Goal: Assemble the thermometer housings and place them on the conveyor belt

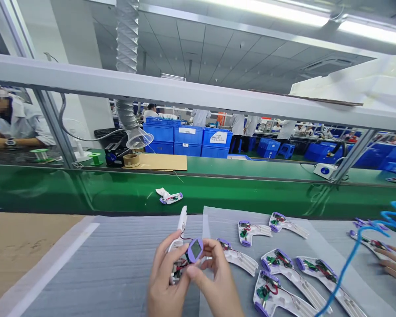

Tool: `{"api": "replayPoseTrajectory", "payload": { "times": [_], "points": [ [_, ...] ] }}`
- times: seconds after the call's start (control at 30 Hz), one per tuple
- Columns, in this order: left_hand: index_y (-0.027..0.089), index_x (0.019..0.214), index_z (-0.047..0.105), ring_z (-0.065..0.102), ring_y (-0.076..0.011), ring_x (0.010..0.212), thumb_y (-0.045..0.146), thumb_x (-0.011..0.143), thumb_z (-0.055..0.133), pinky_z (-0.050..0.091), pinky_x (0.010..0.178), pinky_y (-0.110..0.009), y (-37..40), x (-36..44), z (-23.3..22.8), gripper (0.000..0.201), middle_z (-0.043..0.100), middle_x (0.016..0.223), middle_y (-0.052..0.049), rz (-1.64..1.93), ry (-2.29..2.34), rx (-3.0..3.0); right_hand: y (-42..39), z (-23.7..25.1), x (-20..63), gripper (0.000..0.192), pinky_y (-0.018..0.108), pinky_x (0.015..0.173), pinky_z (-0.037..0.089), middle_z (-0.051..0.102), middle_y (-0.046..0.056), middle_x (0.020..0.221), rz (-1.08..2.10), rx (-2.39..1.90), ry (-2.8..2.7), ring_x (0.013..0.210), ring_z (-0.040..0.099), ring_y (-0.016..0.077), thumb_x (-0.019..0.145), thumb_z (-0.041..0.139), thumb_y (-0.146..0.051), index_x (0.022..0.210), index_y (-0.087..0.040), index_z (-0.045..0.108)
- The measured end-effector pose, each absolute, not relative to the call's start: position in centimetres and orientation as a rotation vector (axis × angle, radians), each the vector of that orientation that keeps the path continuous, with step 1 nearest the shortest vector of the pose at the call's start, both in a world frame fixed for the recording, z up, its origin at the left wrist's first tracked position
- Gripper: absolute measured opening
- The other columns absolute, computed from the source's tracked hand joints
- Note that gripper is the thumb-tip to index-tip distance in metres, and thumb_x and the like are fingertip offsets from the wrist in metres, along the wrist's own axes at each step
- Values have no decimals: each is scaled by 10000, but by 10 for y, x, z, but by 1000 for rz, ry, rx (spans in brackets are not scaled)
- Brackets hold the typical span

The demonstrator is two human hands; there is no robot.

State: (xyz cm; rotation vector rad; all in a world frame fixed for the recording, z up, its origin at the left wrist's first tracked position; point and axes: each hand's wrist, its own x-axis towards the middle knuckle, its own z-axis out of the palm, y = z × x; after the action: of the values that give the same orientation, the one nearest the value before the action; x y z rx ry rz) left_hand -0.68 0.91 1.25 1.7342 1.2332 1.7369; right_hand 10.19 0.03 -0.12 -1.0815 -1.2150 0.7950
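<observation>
Factory line, green conveyor [125, 191] beyond grey foam-covered desk [112, 264]. Left hand [166, 281] grips white plastic handle shell [181, 231] upright; right hand [214, 281] pinches purple display module [195, 249] at shell's wired end. Step judged: seating module. Next move needs careful alignment, wires tucked.

Open white handle shell and purple display module, held together above the worktop.

The white handle shell [179, 240] stands nearly upright, its narrow end pointing up and its open inner side showing a small green circuit board with red and black wires near the bottom. The purple display module [195, 250] is rounded, with a pale grey screen facing up toward the camera, tilted slightly. It sits just right of the shell's lower part, touching it, and red wire runs between the two pieces.
</observation>
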Motion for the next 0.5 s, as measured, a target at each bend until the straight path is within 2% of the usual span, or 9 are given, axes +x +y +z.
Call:
{"api": "replayPoseTrajectory", "payload": {
  "times": [0.17,0.33,0.4,0.5],
  "points": [
    [313,979,642,565,-223,1089,224,837,539,499,827,-300,8,1,10,198,533,1246,-36,1717,1209,1776,6,-4,89,379,264,672,479,648,58,922,800,-1032,-1060,839,607,203,775,638,-499,993,-195,577],
    [273,1015,607,504,-246,1175,257,817,537,475,880,-318,10,6,8,211,499,1281,-63,1575,1156,1622,12,-11,94,418,280,668,486,640,75,974,801,-1039,-999,857,602,218,758,660,-479,1045,-190,561],
    [263,1112,536,494,-252,1181,301,784,595,443,924,-334,12,7,6,336,500,1286,-76,1565,1137,1483,13,-14,95,450,289,676,491,631,84,1012,814,-1024,-962,860,600,219,758,660,-467,1090,-188,539],
    [231,1178,448,559,-260,1084,408,681,720,442,909,-327,13,4,9,594,586,1174,-90,1369,1028,1187,10,-13,97,449,276,663,475,616,73,1024,719,-1038,-1005,786,574,185,749,675,-413,1115,-198,528]
  ]
}}
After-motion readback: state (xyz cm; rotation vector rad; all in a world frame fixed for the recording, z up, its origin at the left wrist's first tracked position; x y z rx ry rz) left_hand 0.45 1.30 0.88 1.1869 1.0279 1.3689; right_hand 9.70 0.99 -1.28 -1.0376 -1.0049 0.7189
